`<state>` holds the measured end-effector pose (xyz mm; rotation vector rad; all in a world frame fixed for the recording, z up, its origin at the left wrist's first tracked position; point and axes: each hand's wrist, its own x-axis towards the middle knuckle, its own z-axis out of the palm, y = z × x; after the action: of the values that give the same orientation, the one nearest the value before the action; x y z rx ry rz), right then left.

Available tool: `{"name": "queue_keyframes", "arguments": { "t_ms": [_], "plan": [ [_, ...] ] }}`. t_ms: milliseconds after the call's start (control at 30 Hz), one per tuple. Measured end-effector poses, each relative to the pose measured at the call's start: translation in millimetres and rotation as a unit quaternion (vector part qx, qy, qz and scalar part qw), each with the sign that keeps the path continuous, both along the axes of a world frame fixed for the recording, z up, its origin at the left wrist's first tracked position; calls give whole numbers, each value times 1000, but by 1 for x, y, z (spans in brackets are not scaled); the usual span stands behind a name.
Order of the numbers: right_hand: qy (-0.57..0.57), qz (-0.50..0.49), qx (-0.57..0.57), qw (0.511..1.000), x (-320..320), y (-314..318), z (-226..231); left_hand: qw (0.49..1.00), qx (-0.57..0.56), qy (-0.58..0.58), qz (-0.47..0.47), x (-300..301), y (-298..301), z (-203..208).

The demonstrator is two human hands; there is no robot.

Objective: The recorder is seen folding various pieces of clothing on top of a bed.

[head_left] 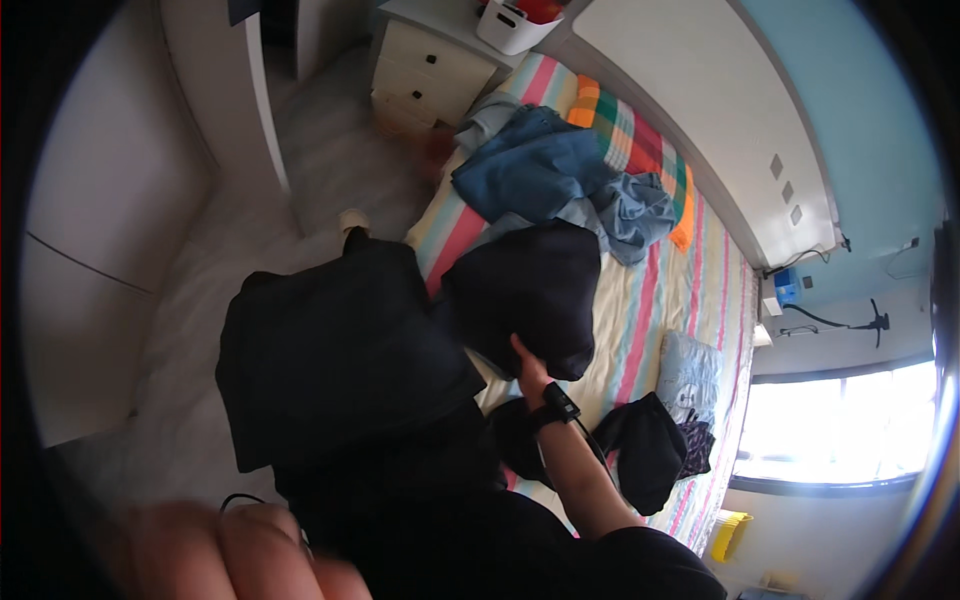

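My right hand [533, 372], with a black band on its wrist, is at the near edge of a dark bundled garment [525, 290] on the bed. Its thumb lies on the cloth and the other fingers are hidden beneath it. A wide black piece of clothing [330, 350] lies spread over my lap, left of that bundle. My left hand [245, 560] is raised close to the camera at the lower left, blurred, with its fingers curled. What it holds, if anything, is hidden.
Blue denim clothes [540, 160] lie on the striped bed [635, 340], beside a checked pillow [640, 140]. More black clothing [645, 450] and a light blue folded item [690, 370] lie to the right. A drawer cabinet [430, 70] with a white bin [515, 30] stands at the far end.
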<state>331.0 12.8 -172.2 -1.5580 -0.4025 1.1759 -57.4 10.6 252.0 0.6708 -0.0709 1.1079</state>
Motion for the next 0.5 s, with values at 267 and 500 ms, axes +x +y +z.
{"name": "queue_keyframes", "arguments": {
  "t_ms": [267, 500],
  "plan": [
    [-498, 237, -60, 832, 41, -33, -1, 733, -165, 526, 397, -61, 12, -211],
    [182, 128, -81, 972, -34, -56, 91, 662, -402, 569, 277, -112, -65, -310]
  ]
}}
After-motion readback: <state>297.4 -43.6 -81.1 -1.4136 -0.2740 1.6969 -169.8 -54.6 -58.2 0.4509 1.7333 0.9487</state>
